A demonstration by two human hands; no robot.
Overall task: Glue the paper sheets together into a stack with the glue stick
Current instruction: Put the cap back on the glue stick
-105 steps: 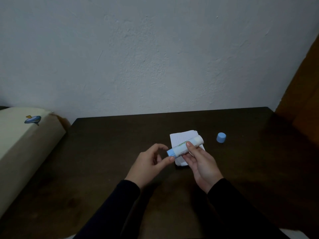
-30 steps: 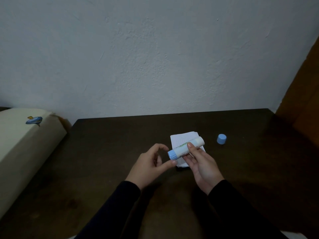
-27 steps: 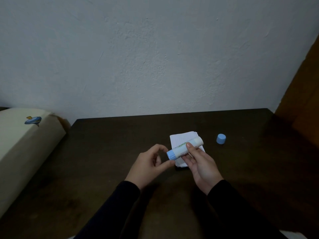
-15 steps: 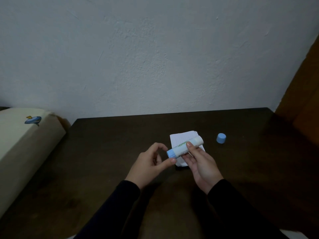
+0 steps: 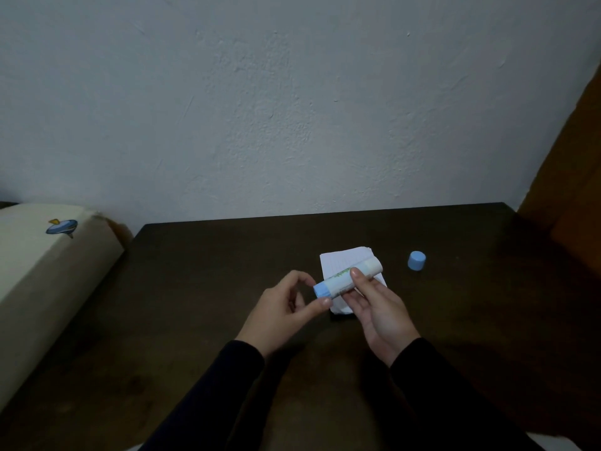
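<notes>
Looks like the winding-out step; twist the blue base gently so the glue doesn't overshoot; right hand (image 5: 379, 312) holds the glue stick (image 5: 347, 278) sideways just above the paper sheets (image 5: 341, 260) on the surface (image 5: 201, 275), left hand (image 5: 283, 309) pinching its blue end; cap (image 5: 416, 261) off, well apart.

A white glue stick (image 5: 348, 277) with a blue base lies tilted at frame centre, uncapped (blue cap (image 5: 416, 261) stands right), above the white paper sheets (image 5: 341, 260).
</notes>
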